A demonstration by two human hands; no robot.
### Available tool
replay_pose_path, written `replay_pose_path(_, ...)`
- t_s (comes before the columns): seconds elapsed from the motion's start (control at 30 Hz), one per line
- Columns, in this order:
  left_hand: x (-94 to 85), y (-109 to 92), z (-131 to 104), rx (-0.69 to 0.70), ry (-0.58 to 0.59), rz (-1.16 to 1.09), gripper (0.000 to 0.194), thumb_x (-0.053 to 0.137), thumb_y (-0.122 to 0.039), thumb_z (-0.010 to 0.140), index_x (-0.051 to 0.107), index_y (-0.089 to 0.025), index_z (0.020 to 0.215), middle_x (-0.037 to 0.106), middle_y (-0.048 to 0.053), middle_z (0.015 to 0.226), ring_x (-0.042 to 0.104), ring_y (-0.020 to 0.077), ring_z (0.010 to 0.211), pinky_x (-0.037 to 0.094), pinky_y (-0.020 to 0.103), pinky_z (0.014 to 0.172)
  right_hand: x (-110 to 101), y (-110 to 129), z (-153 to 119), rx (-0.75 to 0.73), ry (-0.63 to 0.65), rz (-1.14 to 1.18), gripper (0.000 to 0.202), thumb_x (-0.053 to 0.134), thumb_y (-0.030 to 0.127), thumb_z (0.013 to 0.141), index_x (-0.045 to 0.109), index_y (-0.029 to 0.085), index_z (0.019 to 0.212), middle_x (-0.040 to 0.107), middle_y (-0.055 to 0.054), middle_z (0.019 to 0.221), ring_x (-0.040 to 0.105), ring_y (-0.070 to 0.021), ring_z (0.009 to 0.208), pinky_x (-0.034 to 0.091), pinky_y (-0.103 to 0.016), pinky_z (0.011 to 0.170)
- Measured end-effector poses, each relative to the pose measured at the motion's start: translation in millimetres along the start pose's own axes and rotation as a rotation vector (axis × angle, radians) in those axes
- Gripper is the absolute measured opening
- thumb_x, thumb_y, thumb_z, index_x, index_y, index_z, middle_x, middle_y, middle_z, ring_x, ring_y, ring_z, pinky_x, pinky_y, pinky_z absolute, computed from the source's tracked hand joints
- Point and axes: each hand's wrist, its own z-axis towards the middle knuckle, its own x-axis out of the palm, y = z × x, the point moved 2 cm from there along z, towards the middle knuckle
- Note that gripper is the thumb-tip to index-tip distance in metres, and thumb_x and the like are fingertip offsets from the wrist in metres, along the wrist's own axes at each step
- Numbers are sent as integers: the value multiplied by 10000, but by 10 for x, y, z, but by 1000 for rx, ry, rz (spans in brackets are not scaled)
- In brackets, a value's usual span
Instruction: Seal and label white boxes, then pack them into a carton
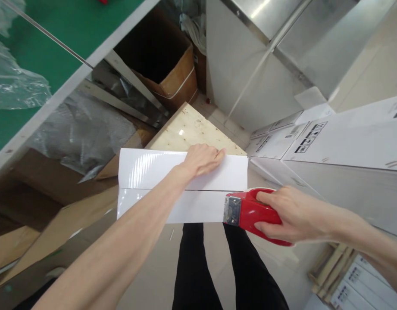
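A white cardboard box (214,206) stands in front of me, its two top flaps meeting along a seam that runs left to right. My left hand (204,159) presses on the far flap with its fingers bent at the far edge; the fingertips are partly hidden. In my right hand (282,213) is a red tape dispenser (259,217), held by its handle. The dispenser's metal head lies at the right end of the box top, beside the seam. A pale wooden board (198,129) shows just beyond the box.
To the left is a green-topped workbench (78,26) with clear plastic film (17,82) on it. Under and behind it stands an open brown carton (179,77). White printed cartons (343,137) are stacked at right, near metal-topped cabinets (250,64). More cartons (363,280) rest by a wooden pallet (330,269).
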Motion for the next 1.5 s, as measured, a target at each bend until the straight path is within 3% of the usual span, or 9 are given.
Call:
replay_pose_path(0.3, 233, -337, -88, 206, 120, -115, 812, 123, -588, 1029, 774, -164, 792, 772, 161, 838, 734, 326, 850, 498, 443, 749, 138, -76, -136, 100, 107, 208, 305, 521, 517, 969, 570, 225, 896, 664, -26, 768, 624, -194, 666, 382, -328, 618)
replay_pose_path(0.47, 34, -296, -136, 331, 169, -233, 740, 139, -579, 1052, 770, -202, 961, 796, 104, 968, 738, 267, 961, 535, 412, 865, 328, -92, -223, 116, 89, 298, 314, 554, 528, 956, 607, 222, 998, 686, -33, 805, 644, -200, 685, 426, -324, 631)
replay_pose_path(0.57, -214, 45, -430, 290, -219, -400, 494, 282, -473, 1079, 691, -232, 1219, 747, 57, 1242, 674, 209, 1181, 504, 378, 1048, 415, -87, -246, 96, 73, 354, 305, 579, 526, 946, 608, 225, 982, 689, -35, 839, 628, -173, 660, 430, -299, 602)
replay_pose_path(0.63, -288, 363, -798, 90, -550, -405, 368, 398, -390, 1066, 646, -238, 1291, 722, 54, 1281, 660, 203, 1204, 513, 386, 1061, 470, -108, -263, 86, 76, 357, 304, 586, 539, 940, 599, 235, 955, 686, -33, 861, 611, -163, 649, 435, -296, 593)
replay_pose_path(0.7, -233, 629, -1222, -107, -756, -299, 324, 420, -314, 1054, 656, -250, 1268, 726, 42, 1246, 666, 208, 1184, 520, 427, 1070, 533, -167, -297, 92, 76, 346, 310, 591, 557, 933, 595, 247, 933, 683, -30, 848, 603, -167, 641, 440, -306, 589)
replay_pose_path(0.83, 120, 795, -1750, -110, -723, -171, 414, 462, -248, 1011, 557, -237, 1414, 643, 105, 1407, 561, 282, 1373, 456, 534, 1166, 686, -404, -427, 125, 104, 339, 315, 593, 581, 926, 603, 266, 923, 681, -30, 796, 614, -184, 619, 454, -339, 579)
replay_pose_path(0.97, 392, 498, -1605, 2, -612, -67, 556, 507, -272, 978, 416, -234, 1525, 464, 126, 1598, 337, 320, 1541, 293, 614, 1258, 824, -689, -577, 164, 141, 335, 325, 575, 587, 936, 610, 264, 940, 691, -70, 802, 637, -206, 632, 480, -367, 581)
replay_pose_path(1.3, 733, -979, -722, 73, -371, -25, 549, 368, -388, 1044, 379, -172, 1549, 316, 122, 1683, 153, 280, 1603, 162, 550, 1303, 1279, -1305, -890, 166, 123, 336, 265, 552, 500, 964, 577, 237, 965, 703, -86, 821, 662, -225, 687, 477, -401, 647)
replay_pose_path(1.5, 952, -1118, -616, 74, -369, 45, 536, 382, -367, 1030, 420, -177, 1530, 417, 119, 1634, 277, 270, 1570, 174, 536, 1300, 1576, -1679, -824, 123, 86, 306, 393, 526, 603, 948, 577, 215, 974, 701, -65, 826, 632, -212, 659, 447, -380, 627)
